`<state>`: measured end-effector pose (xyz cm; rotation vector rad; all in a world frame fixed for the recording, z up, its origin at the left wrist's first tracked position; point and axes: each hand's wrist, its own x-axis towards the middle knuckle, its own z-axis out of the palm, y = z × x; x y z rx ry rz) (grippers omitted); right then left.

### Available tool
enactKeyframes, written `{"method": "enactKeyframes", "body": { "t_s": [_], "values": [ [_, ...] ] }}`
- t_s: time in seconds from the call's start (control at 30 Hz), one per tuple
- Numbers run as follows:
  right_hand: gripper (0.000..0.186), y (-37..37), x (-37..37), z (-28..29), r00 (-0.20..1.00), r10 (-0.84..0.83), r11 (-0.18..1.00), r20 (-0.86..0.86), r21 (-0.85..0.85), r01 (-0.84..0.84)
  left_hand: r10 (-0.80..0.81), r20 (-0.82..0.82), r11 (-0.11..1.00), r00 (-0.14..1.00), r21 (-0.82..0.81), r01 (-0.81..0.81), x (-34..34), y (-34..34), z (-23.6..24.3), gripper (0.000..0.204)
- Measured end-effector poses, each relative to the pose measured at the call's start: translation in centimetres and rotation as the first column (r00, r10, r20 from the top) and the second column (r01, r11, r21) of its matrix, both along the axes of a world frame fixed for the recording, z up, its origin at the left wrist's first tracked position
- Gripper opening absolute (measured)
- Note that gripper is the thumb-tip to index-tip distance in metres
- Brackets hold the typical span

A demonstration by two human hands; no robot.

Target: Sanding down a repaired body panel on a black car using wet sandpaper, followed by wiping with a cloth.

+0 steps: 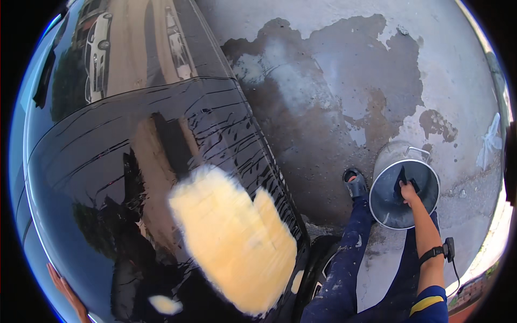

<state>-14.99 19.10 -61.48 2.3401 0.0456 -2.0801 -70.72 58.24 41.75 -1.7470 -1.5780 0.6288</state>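
Observation:
In the head view, my right hand [410, 194] reaches into a grey metal bucket [375, 207] and is closed on a thin black sheet [403, 176], which looks like wet sandpaper. At the lower left my left hand [69, 295] rests on the far edge of a glossy black car panel [86, 177], its fingers stretched out and holding nothing. A large pale yellow patch of filler [231, 237] covers part of the panel, between my two arms. A small yellowish patch [165, 304] lies nearer to my left hand.
Water streaks run down the panel beside the patch. The concrete floor [458, 54] has a wide dark wet area [371, 64]. My sandalled foot [355, 183] stands just left of the bucket. A clear plastic bag [490, 141] lies at the far right. A car wheel [320, 258] is close to my leg.

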Motion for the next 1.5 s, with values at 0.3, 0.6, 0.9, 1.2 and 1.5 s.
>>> {"method": "enactKeyframes", "body": {
  "t_s": [0.3,0.6,0.9,1.2,1.5],
  "values": [
    [0.052,26.6,-16.2,37.4,0.951,-0.209,0.721,-0.228,0.622,0.307,-0.020,0.167,0.981,0.986,-0.186,0.052,7.1,-1.8,-2.2,0.092],
    [0.080,45.2,-39.3,52.2,0.962,0.068,0.221,-0.264,0.944,0.243,0.027,0.223,0.958,0.974,-0.284,0.038,6.9,-1.1,-2.0,0.099],
    [0.084,51.8,-36.3,51.6,0.962,0.120,0.074,-0.247,0.968,0.239,0.076,0.270,0.930,0.960,-0.367,0.029,8.3,0.1,-2.6,0.102],
    [0.080,53.7,-35.4,54.2,0.975,0.135,-0.100,-0.175,0.977,0.189,0.072,0.343,0.933,0.937,-0.355,0.058,8.7,0.2,-2.5,0.098],
    [0.078,53.1,-35.4,56.0,0.942,0.173,-0.078,-0.286,0.950,0.303,0.070,0.321,0.931,0.945,-0.361,0.053,8.4,0.0,-2.0,0.098]
  ]
}}
